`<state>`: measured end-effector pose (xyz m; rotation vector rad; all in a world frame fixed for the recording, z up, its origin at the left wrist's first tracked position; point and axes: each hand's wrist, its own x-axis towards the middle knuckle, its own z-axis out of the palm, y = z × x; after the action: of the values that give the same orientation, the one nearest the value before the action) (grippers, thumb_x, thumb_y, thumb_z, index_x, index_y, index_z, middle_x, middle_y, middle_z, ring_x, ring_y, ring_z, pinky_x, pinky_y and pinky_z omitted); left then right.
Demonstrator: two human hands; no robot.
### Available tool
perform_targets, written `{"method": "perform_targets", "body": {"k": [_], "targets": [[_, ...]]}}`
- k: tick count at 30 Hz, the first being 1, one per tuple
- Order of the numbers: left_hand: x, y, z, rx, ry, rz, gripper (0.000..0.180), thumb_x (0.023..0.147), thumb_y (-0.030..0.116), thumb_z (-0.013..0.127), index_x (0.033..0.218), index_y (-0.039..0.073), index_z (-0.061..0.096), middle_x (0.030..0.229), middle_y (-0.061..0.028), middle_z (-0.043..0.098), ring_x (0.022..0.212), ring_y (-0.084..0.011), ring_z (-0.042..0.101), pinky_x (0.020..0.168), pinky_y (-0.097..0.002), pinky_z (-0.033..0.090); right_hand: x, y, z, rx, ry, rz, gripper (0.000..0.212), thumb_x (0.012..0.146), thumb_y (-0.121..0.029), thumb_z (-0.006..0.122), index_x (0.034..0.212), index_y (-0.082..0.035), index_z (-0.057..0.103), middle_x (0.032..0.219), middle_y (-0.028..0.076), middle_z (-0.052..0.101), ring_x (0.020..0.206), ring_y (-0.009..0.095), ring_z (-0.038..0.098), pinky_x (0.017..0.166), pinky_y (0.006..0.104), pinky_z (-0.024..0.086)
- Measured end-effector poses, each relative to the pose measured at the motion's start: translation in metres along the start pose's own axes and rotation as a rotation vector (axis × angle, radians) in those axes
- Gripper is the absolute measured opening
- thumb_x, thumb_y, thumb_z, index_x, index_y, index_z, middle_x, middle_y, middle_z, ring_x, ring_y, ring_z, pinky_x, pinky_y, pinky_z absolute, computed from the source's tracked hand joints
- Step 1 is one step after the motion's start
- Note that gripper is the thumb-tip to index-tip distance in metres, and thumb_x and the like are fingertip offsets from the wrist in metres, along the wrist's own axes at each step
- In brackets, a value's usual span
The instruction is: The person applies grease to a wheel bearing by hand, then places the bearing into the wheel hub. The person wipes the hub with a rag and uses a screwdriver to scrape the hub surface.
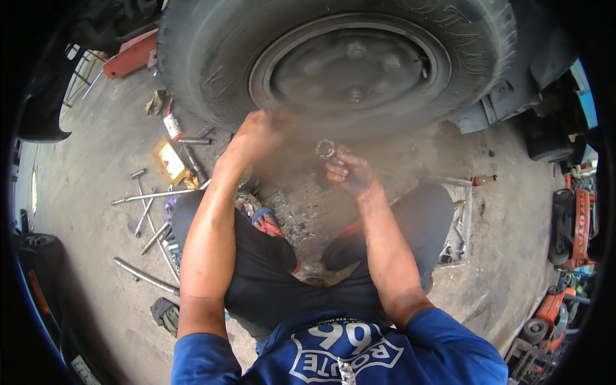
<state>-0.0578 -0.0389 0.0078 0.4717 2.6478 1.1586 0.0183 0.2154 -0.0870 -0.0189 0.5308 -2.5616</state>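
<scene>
My right hand pinches a small round metal piece with a hole through it, like a large nut or a socket; its exact kind is unclear. This sits just in front of a big black tyre. My left hand is close to the tyre's lower edge, its fingers smeared by motion, so what they hold, if anything, cannot be made out. Behind both hands is the wheel's dusty steel rim with several bolts around it. A haze blurs the area between the hands and the rim.
To the left lie several long wrenches and bars, a yellow tray and a red-and-white can. A metal tray with tools lies beside my right knee. A red jack arm is at the far left; orange machines line the right.
</scene>
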Motion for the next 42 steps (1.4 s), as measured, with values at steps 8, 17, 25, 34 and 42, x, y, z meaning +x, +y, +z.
{"method": "perform_targets", "body": {"k": [8, 17, 25, 34, 42], "targets": [[-0.015, -0.035, 0.007, -0.127, -0.344, -0.091, 0.037, 0.097, 0.034, 0.068, 0.122, 0.008, 0.074, 0.113, -0.0119, 0.076, 0.101, -0.0222, 0.071, 0.092, -0.0359, 0.053, 0.017, 0.001, 0.001, -0.215, 0.092, 0.281, 0.021, 0.093, -0.003, 0.063, 0.114, -0.006, 0.063, 0.074, -0.003, 0.053, 0.057, 0.005, 0.044, 0.051, 0.0218, 0.033], [-0.009, -0.013, 0.019, -0.465, -0.338, -0.268, 0.034, 0.098, 0.037, 0.072, 0.102, 0.004, 0.077, 0.083, 0.0018, 0.065, 0.071, -0.0069, 0.053, 0.064, -0.0247, 0.041, 0.015, 0.008, -0.006, 0.034, 0.018, 0.238, 0.023, 0.094, -0.009, 0.063, 0.115, 0.001, 0.062, 0.076, -0.004, 0.047, 0.053, 0.003, 0.037, 0.048, 0.0214, 0.03], [-0.013, -0.007, 0.03, -0.923, -0.453, -0.353, 0.026, 0.092, 0.02, 0.08, 0.108, 0.0, 0.073, 0.086, 0.0021, 0.067, 0.073, -0.0061, 0.053, 0.063, -0.0208, 0.04, 0.015, 0.01, -0.008, 0.087, -0.044, 0.189, 0.02, 0.093, -0.007, 0.061, 0.112, -0.002, 0.064, 0.073, -0.005, 0.045, 0.053, 0.004, 0.036, 0.049, 0.021, 0.027], [-0.017, 0.008, 0.028, -1.018, -0.387, -0.38, 0.024, 0.094, 0.02, 0.075, 0.107, 0.002, 0.07, 0.088, -0.0002, 0.066, 0.075, -0.0103, 0.055, 0.065, -0.0263, 0.044, 0.009, 0.004, 0.019, -0.212, 0.26, 0.022, 0.036, 0.1, -0.018, 0.061, 0.135, -0.009, 0.064, 0.079, -0.005, 0.048, 0.06, 0.005, 0.042, 0.052, 0.0211, 0.034], [-0.01, -0.012, 0.033, -1.384, -0.281, -0.472, 0.013, 0.099, 0.017, 0.064, 0.104, 0.006, 0.062, 0.092, -0.0028, 0.063, 0.077, -0.0125, 0.052, 0.055, -0.0223, 0.038, 0.001, 0.0, 0.05, -1.345, 0.252, -0.464, 0.061, 0.082, -0.012, 0.067, 0.143, -0.02, 0.063, 0.152, 0.012, 0.043, 0.138, 0.026, 0.045, 0.109, 0.0399, 0.043]]}}
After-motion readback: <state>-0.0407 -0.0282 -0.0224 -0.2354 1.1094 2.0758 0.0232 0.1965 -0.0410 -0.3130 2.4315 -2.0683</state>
